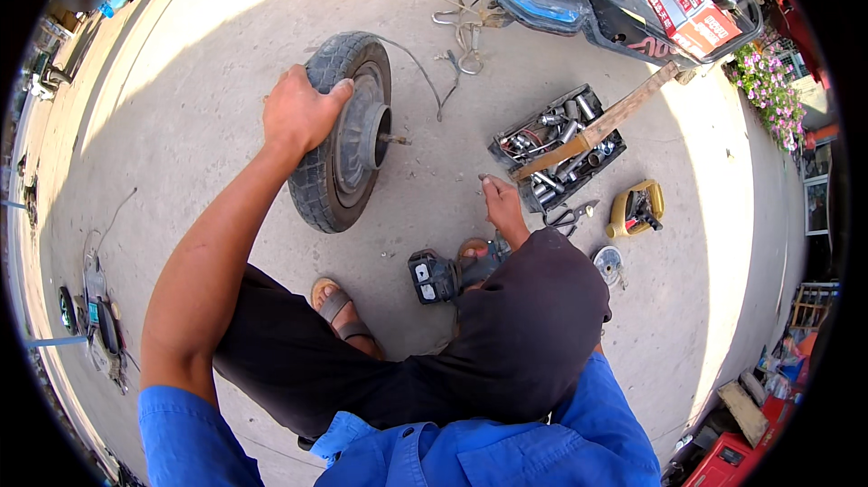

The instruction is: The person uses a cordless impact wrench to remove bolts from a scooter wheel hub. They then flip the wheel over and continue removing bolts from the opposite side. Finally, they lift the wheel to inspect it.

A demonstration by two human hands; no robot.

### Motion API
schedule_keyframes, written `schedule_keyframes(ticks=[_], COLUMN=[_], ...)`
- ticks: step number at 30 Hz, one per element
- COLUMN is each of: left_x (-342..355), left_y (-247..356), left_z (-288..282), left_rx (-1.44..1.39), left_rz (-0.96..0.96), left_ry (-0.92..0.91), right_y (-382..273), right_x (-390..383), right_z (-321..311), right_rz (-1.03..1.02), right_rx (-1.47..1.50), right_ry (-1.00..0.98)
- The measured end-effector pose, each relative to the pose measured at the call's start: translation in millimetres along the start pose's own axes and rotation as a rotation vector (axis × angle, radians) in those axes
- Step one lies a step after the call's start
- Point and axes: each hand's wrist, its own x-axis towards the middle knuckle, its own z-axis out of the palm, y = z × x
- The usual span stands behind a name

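Observation:
A black-tyred hub wheel (318,189) stands on edge, its axle jutting right, with my left hand (306,112) gripping the top of its tyre. My right hand (503,211) is beside my right knee, fingers bent close together; whatever they may hold is unclear. Just beyond it lies a tool tray (612,155) full of sockets and metal pieces, with a long wooden-looking bar (615,116) across it. A cordless power tool (434,276) sits between my sandaled feet, partly hidden by my leg.
Pliers (568,216), a yellow container (626,211) and a metal disc (608,265) lie to the right. A vehicle frame (542,12) stands at the top, a loose cable (420,71) near the wheel. Flowers (764,89) and red machinery (732,460) line the right edge.

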Motion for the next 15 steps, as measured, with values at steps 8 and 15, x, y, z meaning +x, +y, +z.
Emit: schedule_keyframes(ticks=[8,15], left_x=[-1,-1], left_y=[3,1], left_z=[-1,-2], left_rx=[-0.011,-0.025], left_rz=[-0.014,-0.036], left_ry=[-0.016,-0.022], right_y=[0,24], right_x=[-3,-6], right_z=[-15,-34], right_rz=[0.130,0.095], right_rx=[-0.074,-0.413], right_ry=[-0.117,-0.217])
